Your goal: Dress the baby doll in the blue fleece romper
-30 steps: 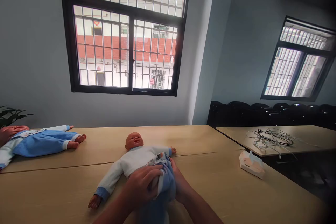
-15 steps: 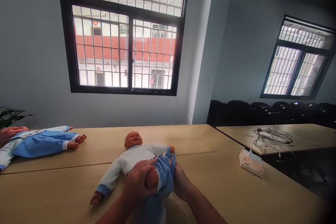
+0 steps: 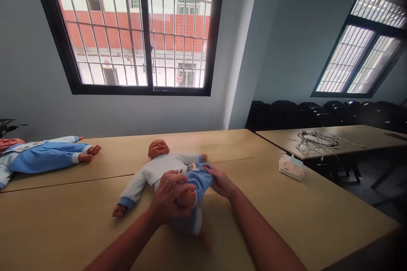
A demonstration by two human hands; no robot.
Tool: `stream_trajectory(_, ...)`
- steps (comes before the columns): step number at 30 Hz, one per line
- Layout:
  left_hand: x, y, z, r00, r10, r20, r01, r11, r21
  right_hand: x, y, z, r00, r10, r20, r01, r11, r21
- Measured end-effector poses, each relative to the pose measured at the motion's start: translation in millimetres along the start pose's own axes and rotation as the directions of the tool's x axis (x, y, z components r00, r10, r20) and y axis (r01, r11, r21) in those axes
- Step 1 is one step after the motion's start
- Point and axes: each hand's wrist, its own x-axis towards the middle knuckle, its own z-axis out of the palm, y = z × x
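1. Doll [image 3: 160, 165] in a white top lies on its back on the table [image 3: 286, 211], head toward the window, one sleeved arm stretched out to the side with its bare hand on the wood.
2. Blue trousers [image 3: 197, 186] are bunched around the doll's lower body, and one blue leg with a white cuff hangs toward the near edge.
3. The left hand [image 3: 170, 197] has its grip closed around one bare doll leg [image 3: 187, 197], fingers curled over it and raising it off the table.
4. The right hand [image 3: 219, 181] pinches the waist of the blue trousers at the doll's far hip, thumb and fingers together on the cloth.
5. Both forearms reach in from the bottom edge and meet over the doll's hips.
6. A second doll [image 3: 44, 156] in blue clothes lies on the same table, well apart, with its bare feet pointing toward the first doll.
7. A tissue box [image 3: 291, 168] sits near the table's right side.
8. A tangle of cables [image 3: 318, 139] lies on a neighbouring table, with dark chairs [image 3: 318, 112] lined up behind it.
9. A barred window [image 3: 136, 29] fills the wall behind.
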Motion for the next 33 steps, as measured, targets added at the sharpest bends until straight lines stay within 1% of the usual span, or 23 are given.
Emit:
stream_trajectory(2,-2.7,4.4,-0.1,0.999,0.036,0.026,-0.035,0.999,-0.037,10.0,13.6,-4.4,0.991,-0.035,-0.133,0.023,0.995,-0.094)
stream_trajectory(4,-4.4,8.7,-0.7,0.997,0.067,0.044,-0.065,0.996,-0.059,20.7,26.9,-9.0,0.969,-0.064,-0.237,0.033,0.991,-0.131)
stream_trajectory(6,-4.0,11.5,-1.7,0.993,0.092,0.080,-0.086,0.994,-0.071,29.0,35.9,-14.0,0.952,-0.077,-0.296,0.031,0.987,-0.159)
stream_trajectory(8,-2.0,12.2,-2.5,0.987,0.103,0.120,-0.093,0.992,-0.081,33.2,39.0,-18.6,0.942,-0.085,-0.326,0.020,0.980,-0.199)
stream_trajectory(12,1.4,16.0,-1.2,0.984,0.051,0.173,-0.037,0.996,-0.083,31.5,31.4,-24.4,0.939,-0.087,-0.332,-0.015,0.956,-0.292)
stream_trajectory(15,-0.9,29.5,5.6,0.961,0.037,0.275,-0.027,0.999,-0.039,26.5,22.4,-23.6,0.930,-0.097,-0.354,-0.052,0.920,-0.387)
stream_trajectory(17,-5.4,42.6,13.5,0.929,0.069,0.363,-0.068,0.998,-0.016,22.1,18.2,-19.2,0.933,-0.074,-0.353,-0.098,0.890,-0.445)
stream_trajectory(20,-15.7,59.6,28.2,0.861,0.095,0.500,-0.112,0.994,0.003,12.7,14.5,-7.0,0.955,0.023,-0.296,-0.175,0.849,-0.499)
stream_trajectory(22,-22.9,65.2,36.8,0.818,0.099,0.567,-0.110,0.994,-0.014,5.5,12.6,2.3,0.965,0.089,-0.246,-0.208,0.830,-0.517)
stream_trajectory(24,-27.9,65.4,42.0,0.797,0.110,0.594,-0.094,0.994,-0.058,0.3,11.2,9.4,0.972,0.125,-0.197,-0.215,0.812,-0.542)
stream_trajectory(26,-28.9,60.9,42.1,0.802,0.157,0.577,-0.100,0.987,-0.129,-1.0,9.7,12.2,0.979,0.129,-0.156,-0.197,0.783,-0.590)
stream_trajectory(27,-27.9,57.1,40.1,0.813,0.180,0.553,-0.103,0.981,-0.167,0.0,8.5,12.1,0.983,0.116,-0.143,-0.180,0.758,-0.627)
stream_trajectory(28,-26.4,52.1,36.9,0.832,0.190,0.521,-0.097,0.975,-0.200,1.6,6.6,11.4,0.987,0.092,-0.135,-0.159,0.728,-0.667)
stream_trajectory(29,-24.8,45.9,32.7,0.856,0.175,0.486,-0.076,0.973,-0.217,3.2,3.8,10.7,0.989,0.058,-0.134,-0.136,0.696,-0.705)
stream_trajectory(30,-23.7,38.7,27.6,0.884,0.126,0.450,-0.032,0.977,-0.210,4.1,0.0,10.6,0.990,0.019,-0.136,-0.115,0.664,-0.739)
stream_trajectory(31,-23.5,30.5,22.0,0.911,0.041,0.411,0.037,0.983,-0.180,3.3,-4.8,11.9,0.990,-0.035,-0.137,-0.084,0.628,-0.774)
stream_trajectory(32,-24.6,21.6,16.1,0.927,-0.069,0.369,0.127,0.983,-0.134,-0.2,-10.0,15.2,0.986,-0.109,-0.129,-0.042,0.582,-0.812)
stream_trajectory(33,-27.1,12.4,9.9,0.928,-0.192,0.320,0.229,0.970,-0.081,-7.2,-15.0,20.8,0.975,-0.195,-0.109,0.010,0.525,-0.851)
